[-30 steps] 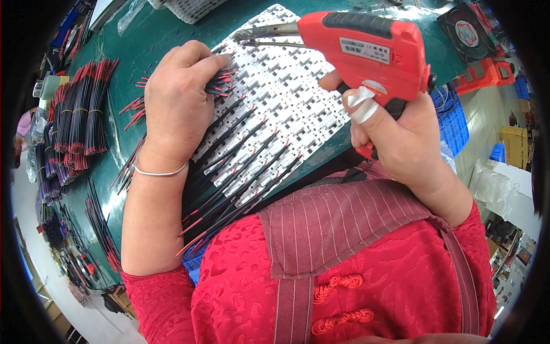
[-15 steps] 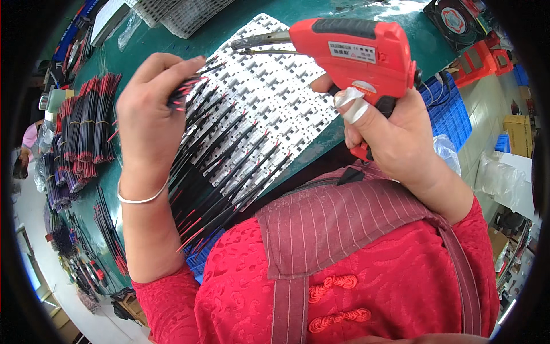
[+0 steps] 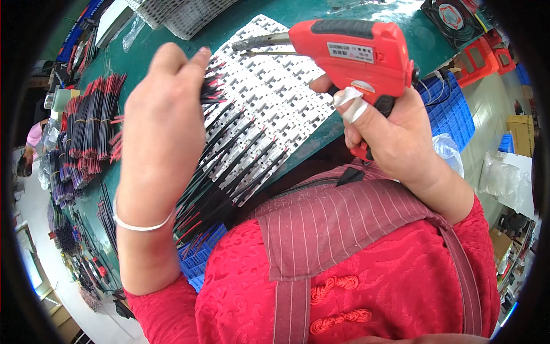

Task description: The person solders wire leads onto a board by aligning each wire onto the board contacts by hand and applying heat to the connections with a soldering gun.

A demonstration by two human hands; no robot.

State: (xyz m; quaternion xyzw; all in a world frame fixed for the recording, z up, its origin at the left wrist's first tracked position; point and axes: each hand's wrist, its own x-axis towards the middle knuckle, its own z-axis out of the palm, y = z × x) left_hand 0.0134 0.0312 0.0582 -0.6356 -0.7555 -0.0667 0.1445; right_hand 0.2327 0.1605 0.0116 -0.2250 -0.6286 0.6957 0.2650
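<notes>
My right hand [image 3: 384, 123] is wrapped round the grip of a red soldering gun [image 3: 361, 57], white tape on one digit. The gun's metal tip points left, above a white board panel [image 3: 275, 86] dotted with small dark parts. Closed round a bunch of black and red wires [image 3: 211, 86] is my left hand [image 3: 166, 109], raised over the panel's left side; the wires' red ends stick out on both sides of the fist. More wires [image 3: 240, 152] lie in rows across the panel's near part, their lower ends hanging past the table edge.
Tied wire bundles [image 3: 91, 123] are piled at the left of the green table [image 3: 223, 34]. White panels [image 3: 192, 17] lie at the far edge. A fan [image 3: 452, 20] and a red stand [image 3: 481, 57] are at the far right, near a blue crate [image 3: 450, 114].
My left hand has moved right and nearer to the camera, with the wire bunch in it. The soldering gun and my right hand have hardly moved.
</notes>
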